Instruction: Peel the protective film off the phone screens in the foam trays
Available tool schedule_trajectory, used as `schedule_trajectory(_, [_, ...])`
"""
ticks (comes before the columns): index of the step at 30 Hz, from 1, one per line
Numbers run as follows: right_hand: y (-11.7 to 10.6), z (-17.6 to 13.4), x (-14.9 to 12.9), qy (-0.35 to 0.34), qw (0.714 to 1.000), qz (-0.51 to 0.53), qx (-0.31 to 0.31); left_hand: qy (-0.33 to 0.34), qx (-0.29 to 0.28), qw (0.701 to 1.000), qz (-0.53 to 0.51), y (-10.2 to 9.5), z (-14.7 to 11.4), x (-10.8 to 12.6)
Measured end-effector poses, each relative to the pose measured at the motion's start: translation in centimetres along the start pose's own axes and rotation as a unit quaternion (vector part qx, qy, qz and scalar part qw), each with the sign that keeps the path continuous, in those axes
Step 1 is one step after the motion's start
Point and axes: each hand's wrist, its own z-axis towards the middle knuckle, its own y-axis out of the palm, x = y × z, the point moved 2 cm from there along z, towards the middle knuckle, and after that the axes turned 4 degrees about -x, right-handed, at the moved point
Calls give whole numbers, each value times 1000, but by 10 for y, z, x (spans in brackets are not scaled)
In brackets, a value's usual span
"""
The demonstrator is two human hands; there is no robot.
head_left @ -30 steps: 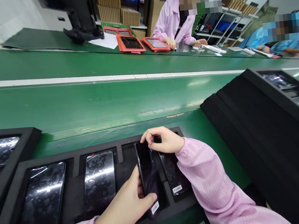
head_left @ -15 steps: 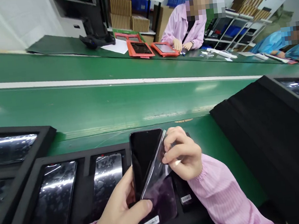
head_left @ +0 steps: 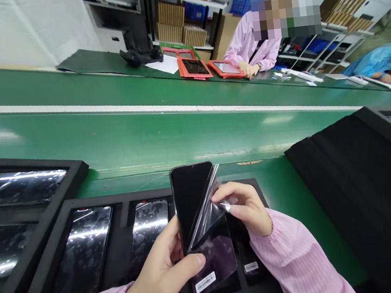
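Phone (head_left: pixel 191 193), left fingers (head_left: pixel 193 263) gripping its edge, right fingers (head_left: pixel 233 190) pinching film (head_left: pixel 207 217), has green surface (head_left: pixel 142 140) beyond its top.

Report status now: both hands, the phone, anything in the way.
Left hand gripping phone. Right hand pinching clear film. Film partly lifted, lower screen covered. Black tray beneath; no obstruction seen.
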Motion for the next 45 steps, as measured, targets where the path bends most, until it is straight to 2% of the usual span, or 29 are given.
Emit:
schedule_trajectory(3, [5,-2,-1,4,999,6,51,0,-8,1000,7,-1,1,-2])
schedule_trajectory(7, [15,-1,-12,-26,988,-83,128,-2,-29,1000,-11,0,2,-1])
schedule_trajectory(10, [19,0,-16,-49,984,-104,135,-11,-57,998,-33,1,-1,-1])
schedule_trajectory(14, [19,-2,-13,-30,985,-105,132,-31,-69,993,-85,0,-6,-2])
schedule_trajectory(22, [21,-4,-17,-86,977,-137,138,-2,-33,999,-25,-8,-5,-9])
schedule_trajectory(28, [23,-6,-19,-116,970,-162,141,-13,58,991,121,-17,-12,-22])
schedule_trajectory(32, [27,-6,-22,-134,964,-169,156,-22,117,984,132,-21,-11,-29])
schedule_trajectory(34, [29,-6,-23,-132,964,-167,161,-38,126,985,110,-21,-9,-30])
schedule_trajectory(40, [28,-6,-20,-109,973,-147,142,-41,81,996,8,-16,-6,-25])
schedule_trajectory(45, [26,-5,-19,-97,975,-137,149,-20,37,998,56,-16,-7,-20])
